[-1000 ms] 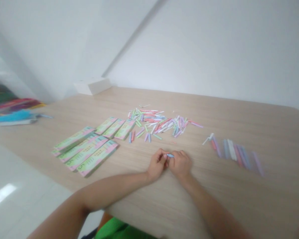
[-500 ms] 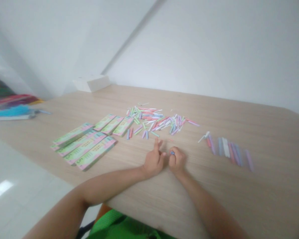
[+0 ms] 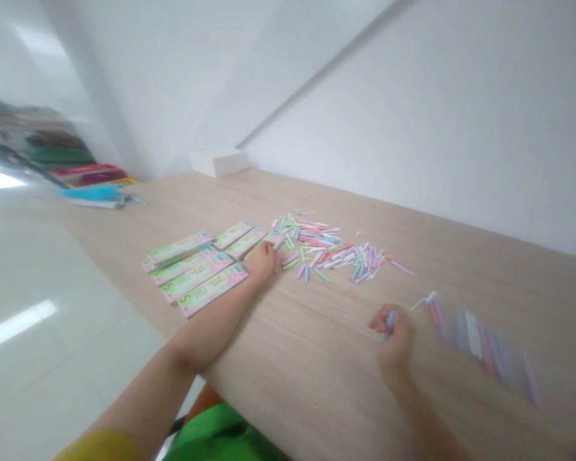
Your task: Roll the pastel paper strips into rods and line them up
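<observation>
Two grips in view. My right grip point(image 3: 394, 339) closed around a pale blue paper strip point(image 3: 390, 322), just beside a blurred row of strips point(image 3: 475, 336). My left grip point(image 3: 264, 262) loosely curled on the table point(image 3: 326, 307), fingers too hidden to tell if it holds anything, at the end of seven green-and-pink booklets point(image 3: 196, 275), near a loose pile of pastel strips point(image 3: 317, 246). Beyond: a white box point(image 3: 218, 162) at the table's far edge, white wall point(image 3: 413, 115), tiled floor point(image 3: 52, 358) at left.
</observation>
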The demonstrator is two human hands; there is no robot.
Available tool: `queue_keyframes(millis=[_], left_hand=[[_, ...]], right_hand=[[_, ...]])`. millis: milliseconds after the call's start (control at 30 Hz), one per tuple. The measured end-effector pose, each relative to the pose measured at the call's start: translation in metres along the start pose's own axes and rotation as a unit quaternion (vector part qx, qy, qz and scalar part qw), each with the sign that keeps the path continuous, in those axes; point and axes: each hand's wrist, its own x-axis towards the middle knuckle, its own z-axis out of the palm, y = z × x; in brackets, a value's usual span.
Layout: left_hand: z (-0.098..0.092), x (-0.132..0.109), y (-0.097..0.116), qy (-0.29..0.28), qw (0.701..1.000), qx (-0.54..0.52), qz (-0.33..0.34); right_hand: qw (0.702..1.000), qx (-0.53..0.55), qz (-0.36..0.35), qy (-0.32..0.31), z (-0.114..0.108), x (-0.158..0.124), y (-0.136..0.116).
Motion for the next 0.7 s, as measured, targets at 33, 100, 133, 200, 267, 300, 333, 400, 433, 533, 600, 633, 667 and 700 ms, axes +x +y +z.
queue_keyframes(millis=[33,100,133,200,267,300,333,400,433,533,600,633,667,700], left_hand=[[0.001,0.001,-0.002,0.011,1.000,0.001,-0.006],[0.001,0.000,-0.004,0.032,0.999,0.004,-0.001],[0.001,-0.001,-0.005,0.040,0.999,0.006,0.008],[0.000,-0.002,-0.005,0.052,0.998,0.011,0.029],[0.000,-0.003,-0.005,0.058,0.997,0.014,0.046],[-0.001,-0.003,-0.005,0.059,0.997,0.013,0.053],[-0.001,-0.003,-0.006,0.062,0.996,0.012,0.059],[0.000,-0.003,-0.007,0.070,0.995,0.011,0.067],[0.000,-0.002,-0.008,0.076,0.995,0.012,0.069],[0.001,0.002,-0.011,0.100,0.993,0.024,0.066],[0.000,0.004,-0.012,0.118,0.991,0.033,0.057],[-0.001,0.005,-0.013,0.126,0.990,0.035,0.052],[-0.001,0.006,-0.013,0.132,0.989,0.037,0.047],[-0.002,0.005,-0.012,0.137,0.989,0.038,0.042]], right_hand=[[1.000,0.009,0.015,-0.003,-0.001,0.002,-0.006],[0.998,0.010,0.053,-0.015,-0.002,0.003,-0.016],[0.998,0.001,0.066,-0.019,-0.002,0.002,-0.018],[0.998,-0.022,0.062,-0.013,-0.001,-0.003,-0.017],[0.999,-0.023,0.032,0.013,0.001,-0.011,-0.010],[0.999,-0.013,0.019,0.022,0.002,-0.015,-0.005],[1.000,0.000,0.011,0.027,0.002,-0.019,0.000],[0.999,0.024,0.013,0.026,0.002,-0.023,0.007],[0.999,0.038,0.018,0.026,0.001,-0.023,0.008],[0.995,0.082,0.037,0.048,-0.001,-0.018,0.006],[0.992,0.099,0.045,0.065,-0.003,-0.012,0.000],[0.991,0.102,0.045,0.072,-0.003,-0.009,-0.004],[0.991,0.104,0.047,0.075,-0.003,-0.007,-0.008],[0.990,0.107,0.046,0.078,-0.003,-0.005,-0.012]])
